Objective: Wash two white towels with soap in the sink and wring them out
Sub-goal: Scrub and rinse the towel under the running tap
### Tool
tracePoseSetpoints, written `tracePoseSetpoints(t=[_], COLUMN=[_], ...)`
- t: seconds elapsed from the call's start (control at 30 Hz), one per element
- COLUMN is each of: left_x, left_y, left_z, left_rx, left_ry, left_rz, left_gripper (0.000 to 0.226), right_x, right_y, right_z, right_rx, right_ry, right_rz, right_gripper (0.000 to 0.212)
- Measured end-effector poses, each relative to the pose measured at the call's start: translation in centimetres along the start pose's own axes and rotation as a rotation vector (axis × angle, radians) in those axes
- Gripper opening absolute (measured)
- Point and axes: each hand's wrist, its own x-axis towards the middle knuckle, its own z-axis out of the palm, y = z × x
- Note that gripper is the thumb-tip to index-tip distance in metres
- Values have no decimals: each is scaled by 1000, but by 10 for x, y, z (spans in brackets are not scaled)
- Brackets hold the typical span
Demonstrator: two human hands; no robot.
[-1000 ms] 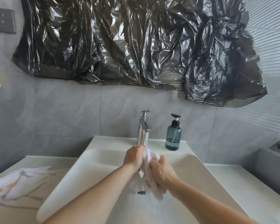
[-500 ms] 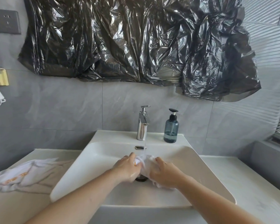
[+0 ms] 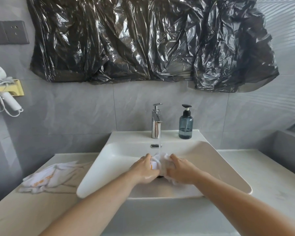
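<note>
In the white ceramic sink [image 3: 109,160], low in the wide, shallow basin, both hands grip one bunched, wet white towel [image 3: 160,160]. The left hand [image 3: 144,169] curls its fingers round the towel's left part; the right hand [image 3: 180,168] clutches the right part, with crumpled cloth showing beneath it. Both hands are wet and glossy. A thin stream of water falls onto the towel from the chrome faucet [image 3: 156,124], which stands upright on the sink's back ledge. Just right of it stands a translucent blue-grey soap bottle [image 3: 186,125] with a black pump. Left of the sink, a second towel [image 3: 46,178], white with orange lettering, lies rumpled on the pale stone counter [image 3: 262,167]. On the grey tiled wall behind hangs a wrinkled, shiny black plastic sheet [image 3: 152,40]; at far left hangs a white hair dryer [image 3: 0,86].

Compared with one second ago, the hands and towel have dropped from faucet height down into the basin.
</note>
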Motion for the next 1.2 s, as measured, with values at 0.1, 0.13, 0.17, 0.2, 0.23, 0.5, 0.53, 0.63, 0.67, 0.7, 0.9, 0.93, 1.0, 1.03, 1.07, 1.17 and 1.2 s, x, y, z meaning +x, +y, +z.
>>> tracePoseSetpoints(t=[0.1,0.13,0.17,0.2,0.23,0.5,0.53,0.63,0.67,0.7,0.9,0.93,1.0,1.03,1.07,1.17,1.2], left_x=[-1,0,1,2,2,3,4,18,25,28,47,48,52,52,56,50,50], left_y=[0,0,1,2,3,15,19,36,40,44,46,48,46,44,40,42,44], left_z=[1,0,0,-1,-3,-22,-25,-34,-35,-37,-29,-26,-23,-24,-23,-28,-27], left_rx=[23,28,24,7,-32,-851,-976,-1237,-1253,-1259,-1375,-1372,-1338,-1353,-1360,-1372,-1400], left_ry=[14,19,21,28,35,116,112,151,189,227,185,162,139,144,168,195,179], left_rz=[19,20,11,4,-13,-226,-265,-355,-371,-386,-401,-369,-321,-315,-308,-323,-313], left_gripper=[27,25,23,22,21,39,37,38,41,39,29,33,37,32,26,19,19], right_x=[-2,-2,-3,-3,-4,-1,-1,5,7,8,21,27,34,33,31,29,34], right_y=[-1,-1,-1,-2,-3,-9,-13,-25,-31,-38,-55,-52,-49,-53,-58,-64,-60], right_z=[-3,-4,-5,-6,-7,-10,-11,-15,-16,-15,-15,-19,-19,-17,-13,-11,-16], right_rx=[40,65,82,91,101,347,420,648,707,754,832,809,774,779,801,792,778], right_ry=[50,64,76,90,106,252,277,361,371,373,457,480,478,458,431,383,421], right_rz=[-17,-29,-36,-39,-37,2,4,40,46,42,84,147,218,209,179,130,157], right_gripper=[23,18,16,14,14,19,18,16,17,18,20,21,23,21,17,17,22])
